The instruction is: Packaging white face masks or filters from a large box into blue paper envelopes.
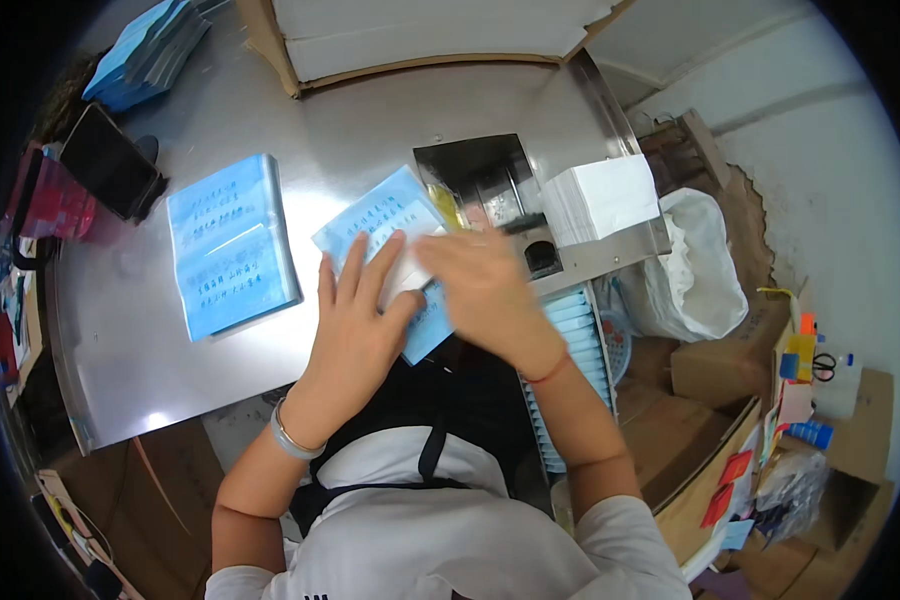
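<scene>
A blue printed packet [390, 195] in clear plastic lies tilted at the front edge of the metal table. My left hand [348, 325] rests on it with fingers spread, the thumb beside a small white folded piece [407, 278] that lies over the packet. My right hand [490, 295] is over the packet's right side, its fingertips at the white piece; motion smears its fingers, so their grip is unclear. Something yellow [443, 205] shows behind the packet. To the left lies a neat pile of similar blue packets [232, 245].
A stack of white paper [605, 200] stands right of a dark recessed tray [480, 180] in the metal table [370, 125]. Below the right edge are a row of blue packets [580, 340] and a white-lined bin [705, 265]. A phone [105, 160] and more packets [150, 55] sit far left.
</scene>
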The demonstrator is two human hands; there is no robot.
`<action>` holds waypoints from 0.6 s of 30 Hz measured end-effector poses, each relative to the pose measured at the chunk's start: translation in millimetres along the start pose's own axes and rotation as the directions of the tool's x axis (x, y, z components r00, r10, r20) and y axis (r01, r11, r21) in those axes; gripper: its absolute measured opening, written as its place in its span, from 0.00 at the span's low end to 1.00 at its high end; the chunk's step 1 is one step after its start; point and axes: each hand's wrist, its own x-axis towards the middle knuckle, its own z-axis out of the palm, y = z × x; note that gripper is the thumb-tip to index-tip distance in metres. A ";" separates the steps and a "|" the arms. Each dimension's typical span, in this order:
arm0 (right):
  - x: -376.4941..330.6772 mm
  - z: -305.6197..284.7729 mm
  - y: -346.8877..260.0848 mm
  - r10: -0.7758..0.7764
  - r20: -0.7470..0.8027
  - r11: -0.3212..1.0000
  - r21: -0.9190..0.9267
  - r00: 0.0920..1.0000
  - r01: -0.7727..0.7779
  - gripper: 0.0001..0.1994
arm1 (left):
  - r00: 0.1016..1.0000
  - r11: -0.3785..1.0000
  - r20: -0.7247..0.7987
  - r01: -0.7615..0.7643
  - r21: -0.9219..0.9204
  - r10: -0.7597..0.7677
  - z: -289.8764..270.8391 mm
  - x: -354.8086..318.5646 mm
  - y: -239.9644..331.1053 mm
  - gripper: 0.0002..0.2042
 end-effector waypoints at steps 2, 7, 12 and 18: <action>2.3 -43.4 14.0 0.104 -0.289 0.987 -0.088 0.952 -0.135 0.11 | 0.992 0.985 -0.002 0.127 0.115 -0.127 -3.5 -1.0 1.2 0.20; -7.3 -59.0 40.1 0.304 -0.336 0.834 -0.358 0.891 -0.419 0.11 | 0.981 0.997 0.191 -0.011 -0.073 0.025 -0.7 13.4 -15.3 0.23; -4.8 -72.6 44.5 0.406 -0.256 0.852 -0.241 0.877 -0.464 0.12 | 0.974 0.971 0.215 -0.113 0.210 0.067 0.9 51.5 -5.0 0.29; -9.0 -92.3 60.3 0.195 -0.247 0.825 -0.481 0.949 -0.295 0.21 | 0.973 0.938 0.188 0.066 0.340 -0.136 -21.7 28.1 5.9 0.29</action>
